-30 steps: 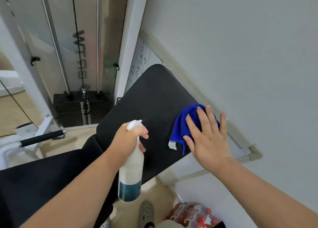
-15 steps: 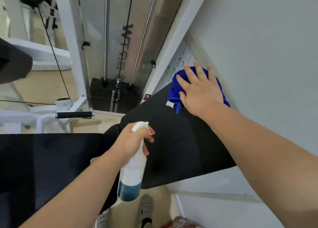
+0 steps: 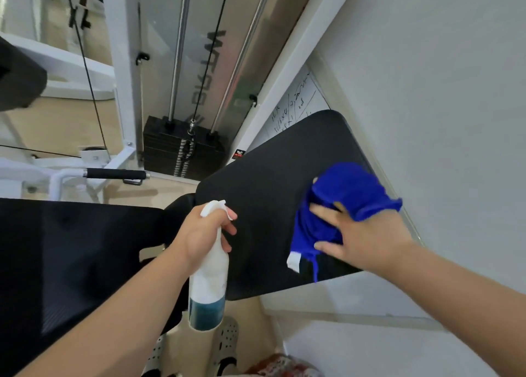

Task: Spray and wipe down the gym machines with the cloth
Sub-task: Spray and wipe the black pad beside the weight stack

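Two hands [image 3: 367, 234] are busy over a black backrest pad [image 3: 264, 194]. The right one's fingers [image 3: 323, 209] are spread and fairly straight, pressing a blue cloth [image 3: 350, 191] flat against the pad's right side, near the grey wall [image 3: 427, 92]; a fold of cloth covers the fingertips. A white tag [image 3: 293, 263] hangs from the cloth's lower corner, with no print I can read.

The left hand [image 3: 203, 231] has its fingers [image 3: 229, 214] curled round the neck of a white spray bottle [image 3: 209, 282], one finger on the trigger. The bottle hangs upright in front of the pad's lower left edge, with blue liquid at the bottom.

Left of the pad lies the black seat [image 3: 71, 248]. Behind it sits a black weight stack [image 3: 176, 152] on two steel rods. The cloudy panel [image 3: 159, 72] behind it carries dark sideways letters that look like "WT08"; the rest is blocked. A whiteboard [image 3: 296, 106] leaning at the wall bears handwritten figures too scrawled to read, and a small red-and-black sticker [image 3: 239, 154] is too tiny to read.
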